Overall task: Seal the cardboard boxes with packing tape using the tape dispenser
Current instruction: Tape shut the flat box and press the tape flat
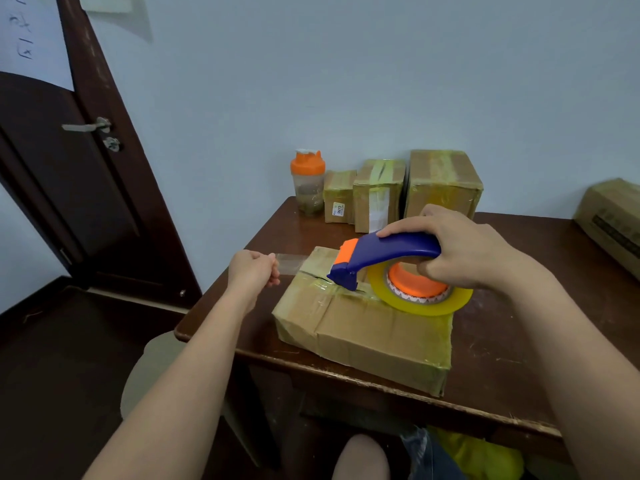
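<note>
A flat cardboard box lies on the dark wooden table, its top seam showing old yellowish tape. My right hand grips the blue and orange tape dispenser, which carries a yellow tape roll and rests its nose on the box top. My left hand pinches the free end of a clear tape strip and holds it stretched out past the box's left end.
Three taped boxes and an orange-lidded shaker bottle stand along the table's back edge by the wall. Another box sits at the far right. A dark door is on the left.
</note>
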Demonstrator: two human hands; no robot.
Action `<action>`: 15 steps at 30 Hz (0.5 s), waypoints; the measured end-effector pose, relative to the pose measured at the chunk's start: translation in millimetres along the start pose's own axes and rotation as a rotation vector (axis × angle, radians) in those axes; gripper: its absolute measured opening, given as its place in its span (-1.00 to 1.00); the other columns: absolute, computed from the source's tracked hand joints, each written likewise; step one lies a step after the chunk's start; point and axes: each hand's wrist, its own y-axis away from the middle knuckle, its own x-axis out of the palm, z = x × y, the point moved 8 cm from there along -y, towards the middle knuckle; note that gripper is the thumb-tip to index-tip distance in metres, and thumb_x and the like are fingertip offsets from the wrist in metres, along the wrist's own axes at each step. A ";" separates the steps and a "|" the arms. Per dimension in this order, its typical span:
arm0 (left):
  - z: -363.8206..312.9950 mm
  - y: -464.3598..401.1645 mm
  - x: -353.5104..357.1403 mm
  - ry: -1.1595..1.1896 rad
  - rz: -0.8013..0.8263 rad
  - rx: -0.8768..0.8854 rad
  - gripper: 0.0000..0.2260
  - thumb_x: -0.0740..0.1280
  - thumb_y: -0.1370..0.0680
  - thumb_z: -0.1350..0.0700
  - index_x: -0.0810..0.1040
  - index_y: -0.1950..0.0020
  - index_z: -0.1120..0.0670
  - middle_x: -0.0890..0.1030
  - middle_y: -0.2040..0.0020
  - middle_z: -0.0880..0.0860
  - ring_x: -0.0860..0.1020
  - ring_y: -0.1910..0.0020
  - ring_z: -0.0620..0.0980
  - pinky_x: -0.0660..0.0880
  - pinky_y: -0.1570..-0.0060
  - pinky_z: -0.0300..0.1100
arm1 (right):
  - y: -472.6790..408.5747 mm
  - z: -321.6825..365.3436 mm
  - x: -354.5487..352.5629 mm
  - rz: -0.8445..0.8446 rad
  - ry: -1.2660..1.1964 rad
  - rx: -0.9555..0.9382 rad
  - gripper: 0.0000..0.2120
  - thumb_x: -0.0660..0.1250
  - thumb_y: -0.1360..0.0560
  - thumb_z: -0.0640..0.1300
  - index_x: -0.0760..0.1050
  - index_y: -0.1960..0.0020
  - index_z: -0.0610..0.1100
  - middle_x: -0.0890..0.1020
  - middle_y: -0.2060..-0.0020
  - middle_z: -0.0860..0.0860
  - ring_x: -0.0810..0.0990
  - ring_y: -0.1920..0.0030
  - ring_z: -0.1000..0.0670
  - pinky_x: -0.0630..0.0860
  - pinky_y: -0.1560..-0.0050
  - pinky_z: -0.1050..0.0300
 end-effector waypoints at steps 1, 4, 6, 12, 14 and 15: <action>1.1 0.1 0.8 0.014 -0.004 0.007 -0.75 0.24 -0.63 0.19 0.57 0.21 0.20 0.57 0.35 0.09 0.54 0.37 0.01 0.45 0.31 -0.18 | -0.1 1.4 1.3 -0.001 0.015 0.002 -0.36 0.27 -0.41 -0.21 0.33 -0.21 0.49 0.36 0.09 0.12 0.41 0.14 0.11 0.26 0.30 0.17; 2.7 1.2 2.8 0.040 -0.012 0.018 -0.76 0.25 -0.62 0.18 0.58 0.20 0.19 0.55 0.35 0.08 0.51 0.37 0.00 0.43 0.29 -0.16 | -0.3 5.2 2.6 -0.010 0.048 0.011 -0.37 0.26 -0.42 -0.20 0.33 -0.22 0.49 0.35 0.12 0.13 0.39 0.16 0.11 0.28 0.30 0.16; 4.3 0.1 5.1 0.047 -0.009 0.019 -0.77 0.26 -0.62 0.16 0.59 0.18 0.20 0.53 0.36 0.07 0.50 0.37 -0.01 0.42 0.30 -0.16 | -1.5 5.9 3.4 -0.008 0.060 0.019 -0.37 0.26 -0.41 -0.20 0.32 -0.23 0.49 0.34 0.12 0.14 0.39 0.17 0.10 0.29 0.30 0.15; 13.1 -5.8 13.7 0.037 0.025 -0.018 -0.72 0.26 -0.63 0.15 0.53 0.27 0.18 0.48 0.39 0.06 0.45 0.42 -0.02 0.40 0.37 -0.20 | -2.2 8.5 7.1 0.018 0.091 0.032 -0.37 0.24 -0.42 -0.19 0.32 -0.26 0.47 0.35 0.10 0.12 0.41 0.18 0.08 0.29 0.31 0.16; 16.2 -6.8 15.5 0.025 0.031 -0.033 -0.70 0.27 -0.63 0.15 0.50 0.31 0.17 0.47 0.40 0.06 0.44 0.42 -0.03 0.40 0.39 -0.21 | -2.8 10.6 7.7 0.024 0.102 0.029 -0.38 0.24 -0.43 -0.19 0.32 -0.27 0.46 0.35 0.09 0.12 0.42 0.16 0.07 0.32 0.30 0.16; 17.9 -7.7 16.1 0.019 0.031 -0.041 -0.68 0.27 -0.62 0.15 0.49 0.33 0.17 0.47 0.40 0.06 0.44 0.42 -0.03 0.40 0.39 -0.21 | -3.1 11.1 8.0 0.025 0.107 0.028 -0.38 0.24 -0.43 -0.18 0.32 -0.28 0.45 0.35 0.09 0.12 0.43 0.16 0.06 0.33 0.30 0.16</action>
